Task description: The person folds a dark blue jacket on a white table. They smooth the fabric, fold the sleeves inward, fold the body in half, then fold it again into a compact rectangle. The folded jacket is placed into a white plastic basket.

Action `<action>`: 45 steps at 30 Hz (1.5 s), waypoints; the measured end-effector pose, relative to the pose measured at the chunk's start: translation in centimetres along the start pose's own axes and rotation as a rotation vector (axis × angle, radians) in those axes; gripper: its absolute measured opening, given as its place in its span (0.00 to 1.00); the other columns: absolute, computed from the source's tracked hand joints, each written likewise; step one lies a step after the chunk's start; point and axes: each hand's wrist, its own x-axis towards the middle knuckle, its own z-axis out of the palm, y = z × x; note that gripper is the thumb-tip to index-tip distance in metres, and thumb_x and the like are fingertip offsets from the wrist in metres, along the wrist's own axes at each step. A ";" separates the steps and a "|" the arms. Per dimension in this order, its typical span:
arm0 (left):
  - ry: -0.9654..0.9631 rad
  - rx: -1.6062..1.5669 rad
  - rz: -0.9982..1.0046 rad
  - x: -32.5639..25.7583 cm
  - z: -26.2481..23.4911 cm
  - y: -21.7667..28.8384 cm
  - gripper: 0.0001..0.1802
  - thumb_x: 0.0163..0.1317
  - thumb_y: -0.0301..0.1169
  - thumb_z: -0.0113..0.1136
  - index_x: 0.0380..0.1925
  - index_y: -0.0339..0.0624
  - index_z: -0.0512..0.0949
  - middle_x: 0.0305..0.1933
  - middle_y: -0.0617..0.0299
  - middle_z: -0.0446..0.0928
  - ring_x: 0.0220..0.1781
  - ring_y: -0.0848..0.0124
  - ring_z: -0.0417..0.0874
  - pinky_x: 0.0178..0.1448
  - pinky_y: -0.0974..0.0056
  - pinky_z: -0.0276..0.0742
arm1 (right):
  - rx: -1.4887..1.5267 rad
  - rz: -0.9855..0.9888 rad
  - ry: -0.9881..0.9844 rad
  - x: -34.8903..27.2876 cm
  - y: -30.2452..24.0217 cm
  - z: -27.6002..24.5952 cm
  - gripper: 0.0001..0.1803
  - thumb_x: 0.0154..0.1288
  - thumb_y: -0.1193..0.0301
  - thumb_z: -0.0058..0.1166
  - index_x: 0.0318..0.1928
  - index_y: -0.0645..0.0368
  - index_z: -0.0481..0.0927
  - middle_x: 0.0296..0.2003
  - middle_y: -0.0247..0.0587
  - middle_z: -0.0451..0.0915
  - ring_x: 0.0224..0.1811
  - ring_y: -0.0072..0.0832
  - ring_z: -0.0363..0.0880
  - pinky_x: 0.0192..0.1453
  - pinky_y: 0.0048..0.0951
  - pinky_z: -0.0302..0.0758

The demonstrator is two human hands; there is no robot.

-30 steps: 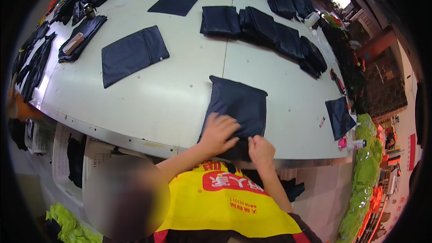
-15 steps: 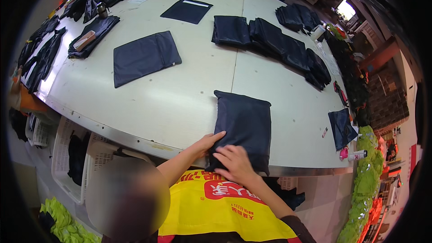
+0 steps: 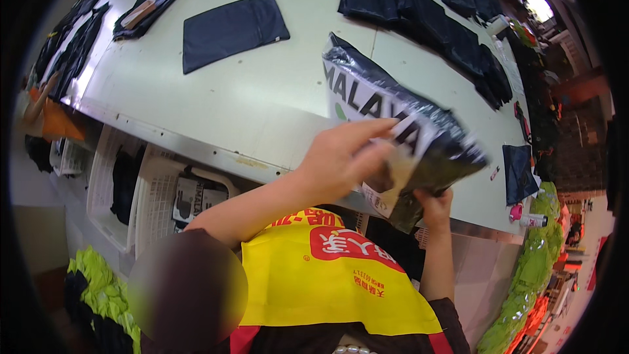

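Observation:
Both my hands hold a plastic-bagged dark garment [image 3: 406,131] lifted off the white table [image 3: 262,105] and tilted toward me. The bag is glossy, with a white printed face and a dark folded cloth inside. My left hand [image 3: 347,157] grips its lower left side, fingers spread over the printed face. My right hand [image 3: 436,204] holds the bag's bottom edge from below, by the table's front edge.
A flat dark cloth [image 3: 229,29] lies at left centre. A row of folded dark pieces [image 3: 432,23] runs along the back right. A small dark piece [image 3: 521,170] and a pink-capped bottle [image 3: 527,217] sit at right. White baskets [image 3: 124,190] stand under the table.
The dark folded garment lay flat near the table's front edge under both hands. Now it is raised off the table in a plastic bag and tilted.

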 end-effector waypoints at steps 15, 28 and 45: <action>0.206 1.025 -0.109 -1.9 4.6 -13.4 0.35 0.60 0.52 0.53 0.62 0.44 0.65 0.66 0.52 0.64 0.70 0.57 0.60 0.71 0.41 0.47 | -0.617 0.645 -0.188 7.1 10.7 -4.6 0.47 0.61 0.41 0.47 0.70 0.56 0.49 0.49 0.39 0.74 0.45 0.29 0.73 0.38 0.31 0.74; 0.945 -0.276 -0.888 -21.4 -1.5 -13.1 0.34 0.52 0.46 0.67 0.53 0.35 0.70 0.47 0.52 0.77 0.50 0.64 0.78 0.54 0.61 0.74 | -0.328 0.430 -0.509 6.0 9.9 4.4 0.41 0.56 0.68 0.62 0.67 0.61 0.56 0.59 0.45 0.66 0.59 0.35 0.67 0.64 0.33 0.63; 1.780 0.567 -1.326 -63.2 -19.1 -2.8 0.31 0.54 0.54 0.61 0.47 0.39 0.76 0.39 0.54 0.79 0.42 0.64 0.80 0.48 0.58 0.74 | -0.297 0.180 -1.526 -13.9 17.0 50.2 0.36 0.59 0.58 0.61 0.57 0.69 0.61 0.48 0.52 0.73 0.49 0.36 0.74 0.57 0.32 0.69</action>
